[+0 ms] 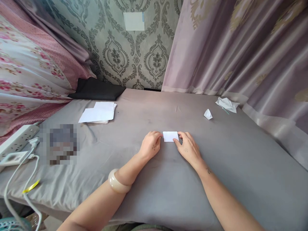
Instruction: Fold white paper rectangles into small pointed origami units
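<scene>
The small white rectangle of paper [169,136] lies between the two hands, towards the middle of the grey cloth-covered surface [154,192]. The step in hand seems to be steadying or handling this piece from both short ends. The left hand [150,145], on the arm with the pale, glossy bangle [117,181], is at the left end, its fingers curled close together with the tips at the edge; whether they pinch the paper or only touch it, I cannot tell. The right hand [189,148] has the right end between thumb and forefinger, the thumb over the near right corner and the forefinger at the far right one, the other fingers bent behind

As I judge it, any move from this hold calls for light, even contact at both ends, so that the thin sheet neither skews nor creases. Its long axis runs left to right, across the person's view, with the long edges on the near and far sides; both ends look alike, so no front can be told. A stack of white paper sheets [99,113] sits far left, while a small folded white paper piece [208,114] and a crumpled white tissue-like piece [227,105] lie far right
</scene>
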`<state>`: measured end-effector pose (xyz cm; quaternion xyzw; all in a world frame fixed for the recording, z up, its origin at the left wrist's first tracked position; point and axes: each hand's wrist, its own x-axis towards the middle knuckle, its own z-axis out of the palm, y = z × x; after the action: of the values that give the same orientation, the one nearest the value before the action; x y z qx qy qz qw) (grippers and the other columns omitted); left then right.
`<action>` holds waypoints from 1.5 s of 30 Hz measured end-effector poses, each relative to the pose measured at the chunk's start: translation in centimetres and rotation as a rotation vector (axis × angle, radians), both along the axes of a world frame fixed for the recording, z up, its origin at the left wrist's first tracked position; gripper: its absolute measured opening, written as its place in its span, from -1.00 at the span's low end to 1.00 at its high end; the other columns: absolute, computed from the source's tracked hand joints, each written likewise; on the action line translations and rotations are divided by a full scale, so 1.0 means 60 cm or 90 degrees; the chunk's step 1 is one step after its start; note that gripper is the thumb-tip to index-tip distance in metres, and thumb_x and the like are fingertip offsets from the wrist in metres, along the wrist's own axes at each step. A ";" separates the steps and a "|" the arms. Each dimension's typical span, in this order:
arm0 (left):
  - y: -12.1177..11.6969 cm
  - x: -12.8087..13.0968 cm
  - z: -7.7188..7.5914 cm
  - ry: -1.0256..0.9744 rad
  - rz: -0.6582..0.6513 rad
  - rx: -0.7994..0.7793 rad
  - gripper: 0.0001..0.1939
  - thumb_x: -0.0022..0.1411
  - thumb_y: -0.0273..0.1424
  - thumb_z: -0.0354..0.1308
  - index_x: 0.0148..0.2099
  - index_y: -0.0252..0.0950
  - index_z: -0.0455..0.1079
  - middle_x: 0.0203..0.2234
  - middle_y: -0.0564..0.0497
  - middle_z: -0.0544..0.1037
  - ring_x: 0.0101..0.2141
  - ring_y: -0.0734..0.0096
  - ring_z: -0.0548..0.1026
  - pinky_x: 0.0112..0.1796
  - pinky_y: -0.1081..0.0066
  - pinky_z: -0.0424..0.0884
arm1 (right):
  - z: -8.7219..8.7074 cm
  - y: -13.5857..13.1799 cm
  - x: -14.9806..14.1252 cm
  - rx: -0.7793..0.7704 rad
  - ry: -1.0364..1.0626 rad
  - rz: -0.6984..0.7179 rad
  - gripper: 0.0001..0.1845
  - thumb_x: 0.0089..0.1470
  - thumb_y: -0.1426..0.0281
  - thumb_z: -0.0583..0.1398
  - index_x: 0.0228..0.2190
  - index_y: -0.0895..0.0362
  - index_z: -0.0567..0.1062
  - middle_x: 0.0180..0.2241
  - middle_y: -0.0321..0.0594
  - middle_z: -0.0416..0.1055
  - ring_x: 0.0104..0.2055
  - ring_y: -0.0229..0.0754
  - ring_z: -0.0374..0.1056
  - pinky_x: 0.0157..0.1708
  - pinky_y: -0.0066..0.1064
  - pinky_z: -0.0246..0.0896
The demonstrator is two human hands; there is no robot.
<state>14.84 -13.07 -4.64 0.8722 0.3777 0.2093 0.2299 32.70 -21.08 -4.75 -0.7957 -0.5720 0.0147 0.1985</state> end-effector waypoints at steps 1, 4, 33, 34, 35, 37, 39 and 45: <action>0.003 0.002 -0.002 -0.039 0.032 -0.039 -0.76 0.28 -0.48 -0.02 -0.12 -0.27 0.46 -0.14 -0.08 0.50 -0.10 0.26 0.41 -0.05 0.30 0.35 | -0.002 0.001 0.000 0.008 0.005 0.002 -0.68 0.14 0.25 0.16 -0.07 0.08 0.41 -0.16 -0.16 0.41 -0.14 -0.10 0.37 -0.33 -0.35 0.17; 0.009 0.007 -0.003 -0.087 0.074 -0.117 -0.85 0.14 -0.41 0.20 -0.20 -0.27 0.48 -0.12 -0.09 0.46 -0.06 0.19 0.38 -0.01 0.25 0.34 | -0.005 0.003 -0.005 0.029 0.012 0.013 -0.69 0.14 0.27 0.15 -0.08 0.08 0.41 -0.17 -0.16 0.41 -0.16 -0.10 0.37 -0.34 -0.35 0.17; 0.014 0.007 -0.003 -0.103 -0.002 -0.024 -0.52 0.11 -0.57 -0.03 0.07 -0.26 0.37 -0.10 -0.11 0.45 -0.11 0.23 0.42 -0.09 0.27 0.37 | 0.013 0.002 -0.014 0.273 -0.101 0.255 -0.71 0.21 0.54 0.05 -0.28 0.02 0.54 -0.12 -0.23 0.50 0.00 -0.16 0.31 0.02 -0.24 0.10; 0.015 0.007 -0.005 -0.088 0.008 -0.011 -0.51 0.10 -0.58 -0.04 0.09 -0.27 0.35 -0.08 -0.12 0.45 -0.09 0.22 0.41 -0.08 0.24 0.35 | 0.012 0.004 -0.013 0.273 -0.105 0.271 -0.70 0.22 0.55 0.04 -0.28 0.03 0.53 -0.11 -0.23 0.51 0.02 -0.16 0.31 0.04 -0.24 0.10; 0.016 0.006 -0.008 -0.071 0.016 0.001 -0.50 0.10 -0.59 -0.05 0.10 -0.29 0.33 -0.07 -0.14 0.44 -0.08 0.20 0.40 -0.07 0.23 0.34 | 0.010 0.005 -0.012 0.272 -0.106 0.288 -0.70 0.22 0.56 0.03 -0.28 0.05 0.52 -0.10 -0.23 0.51 0.04 -0.17 0.31 0.05 -0.23 0.11; 0.017 0.005 -0.014 -0.031 0.032 0.015 -0.49 0.09 -0.59 -0.06 0.11 -0.31 0.30 -0.07 -0.16 0.43 -0.06 0.16 0.38 -0.07 0.19 0.33 | 0.006 0.007 -0.011 0.264 -0.104 0.322 -0.69 0.21 0.58 0.02 -0.29 0.08 0.52 -0.08 -0.22 0.51 0.07 -0.17 0.31 0.08 -0.22 0.13; 0.015 0.003 -0.018 0.014 0.044 0.019 -0.48 0.09 -0.58 -0.06 0.12 -0.31 0.30 -0.06 -0.17 0.42 -0.05 0.13 0.35 -0.08 0.16 0.32 | 0.001 0.009 -0.011 0.238 -0.099 0.349 -0.69 0.20 0.60 0.02 -0.28 0.10 0.52 -0.07 -0.19 0.51 0.09 -0.15 0.31 0.10 -0.19 0.15; 0.004 -0.008 -0.010 0.087 0.053 0.139 -0.56 0.04 -0.57 0.04 -0.01 -0.23 0.39 0.25 -0.17 0.07 0.22 -0.16 0.01 0.05 -0.07 0.16 | -0.002 0.004 -0.014 0.129 -0.018 0.345 -0.62 0.17 0.62 0.00 -0.12 0.07 0.48 -0.08 -0.16 0.50 -0.03 -0.14 0.40 -0.02 -0.21 0.31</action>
<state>14.33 -12.86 -5.23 0.8877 0.4035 0.1987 0.0988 31.85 -20.83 -4.89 -0.5902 -0.7651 -0.0010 0.2576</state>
